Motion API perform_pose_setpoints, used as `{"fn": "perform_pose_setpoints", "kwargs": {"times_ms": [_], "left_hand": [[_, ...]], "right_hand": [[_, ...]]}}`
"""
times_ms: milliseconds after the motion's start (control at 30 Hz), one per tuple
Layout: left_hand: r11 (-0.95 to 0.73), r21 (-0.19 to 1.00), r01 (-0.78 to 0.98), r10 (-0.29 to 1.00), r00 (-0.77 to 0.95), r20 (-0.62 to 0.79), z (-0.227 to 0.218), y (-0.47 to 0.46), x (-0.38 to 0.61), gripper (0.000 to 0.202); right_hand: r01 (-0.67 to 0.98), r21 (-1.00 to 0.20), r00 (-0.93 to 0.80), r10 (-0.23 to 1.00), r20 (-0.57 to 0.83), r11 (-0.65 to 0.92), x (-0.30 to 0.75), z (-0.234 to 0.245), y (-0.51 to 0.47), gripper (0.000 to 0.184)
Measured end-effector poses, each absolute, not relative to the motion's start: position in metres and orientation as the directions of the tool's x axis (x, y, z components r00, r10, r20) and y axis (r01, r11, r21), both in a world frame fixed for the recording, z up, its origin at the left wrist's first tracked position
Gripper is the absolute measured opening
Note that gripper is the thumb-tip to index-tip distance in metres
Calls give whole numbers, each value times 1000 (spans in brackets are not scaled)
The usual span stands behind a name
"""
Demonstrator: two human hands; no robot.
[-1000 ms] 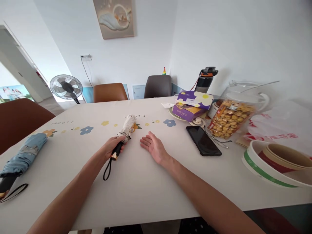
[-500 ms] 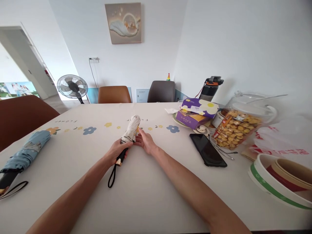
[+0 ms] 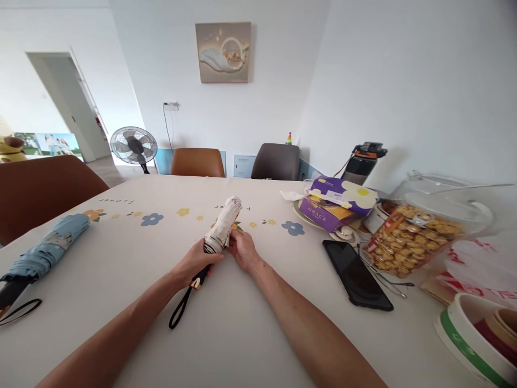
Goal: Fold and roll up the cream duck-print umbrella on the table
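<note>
A folded umbrella (image 3: pixel 221 230) with off-white fabric, furled around its shaft, points away from me over the white table. My left hand (image 3: pixel 194 265) is closed around its black handle, just below the fabric. A black wrist strap (image 3: pixel 180 310) hangs from the handle's end and rests on the tabletop. My right hand (image 3: pixel 244 250) is on the umbrella's right side, its fingers bent in against the lower fabric; some fingertips are hidden there. At the far left lies a second folded umbrella (image 3: pixel 52 245), light blue with a black handle, touched by neither hand.
Right of my arms lie a black phone (image 3: pixel 357 275), cables and a purple box (image 3: pixel 343 195). Behind and beside them stand a dark bottle (image 3: pixel 359 164), a clear snack jar (image 3: pixel 416 234) and tape rolls (image 3: pixel 464 334). Chairs (image 3: pixel 197 161) and a fan (image 3: pixel 134 145) stand beyond the table (image 3: pixel 250 345).
The right hand's fingers have moved from stretched out beside the umbrella to bent in against its fabric. My left hand keeps its hold on the handle. The camera view has shifted slightly.
</note>
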State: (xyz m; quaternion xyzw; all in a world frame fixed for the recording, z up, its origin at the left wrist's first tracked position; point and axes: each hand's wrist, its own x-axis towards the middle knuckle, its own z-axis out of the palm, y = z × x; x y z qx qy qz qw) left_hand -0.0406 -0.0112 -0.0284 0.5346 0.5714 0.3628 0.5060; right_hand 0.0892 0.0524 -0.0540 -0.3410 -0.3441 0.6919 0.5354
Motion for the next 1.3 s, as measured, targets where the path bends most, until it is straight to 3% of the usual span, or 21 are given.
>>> {"fn": "perform_pose_setpoints", "kwargs": {"times_ms": [167, 233, 300, 367, 467, 633, 800, 900, 967, 1000, 1067, 1133, 1200, 1300], "left_hand": [[99, 856, 507, 990, 33, -134, -24, -13, -38, 39], [60, 688, 723, 998, -53, -31, -21, -14, -37, 43], [49, 437, 898, 991, -99, 92, -19, -17, -35, 39], [59, 229, 972, 985, -94, 143, -19, -19, -32, 30], [58, 87, 995, 986, -70, 149, -23, -21, -26, 24], [25, 64, 998, 995, -31, 99, -31, -15, -32, 25], [-44, 306, 951, 986, -8, 165, -38, -8, -48, 16], [-35, 641, 766, 987, -75, 143, -38, -7, -51, 17], [37, 902, 430, 999, -52, -17, -34, -7, -51, 21], [102, 976, 192, 994, 16, -107, -31, -8, -51, 23], [247, 925, -290, 959, 208, -191, -24, -9, -54, 25], [349, 727, -591, 923, 353, -155, -19, -9, -57, 28], [384, 607, -695, 909, 400, -117, -16, -9, -60, 30], [328, 704, -630, 939, 295, -174, -16, -8, -59, 26]], "right_hand": [[-555, -814, -166, 982, -92, -170, 89, -58, 56, 6], [-563, -812, -148, 985, -86, -155, 89, -58, 56, 7], [-572, -809, -127, 989, -78, -137, 89, -57, 56, 8], [-578, -807, -111, 991, -72, -123, 88, -56, 56, 8], [-572, -812, -99, 993, -71, -115, 87, -54, 54, 6], [-581, -807, -83, 994, -71, -106, 87, -56, 53, 4], [-647, -752, -78, 992, -98, -125, 95, -56, 57, 13], [-696, -699, -118, 987, -113, -164, 101, -56, 61, 13], [-707, -683, -122, 983, -134, -181, 102, -57, 63, 12], [-703, -689, -106, 983, -149, -180, 102, -57, 65, 12], [-686, -709, -60, 983, -171, -165, 102, -60, 66, 13], [-676, -720, -27, 982, -186, -155, 101, -62, 67, 14], [-682, -716, -13, 981, -192, -149, 101, -63, 67, 12], [-686, -717, 3, 985, -172, -123, 103, -60, 64, 8]]}}
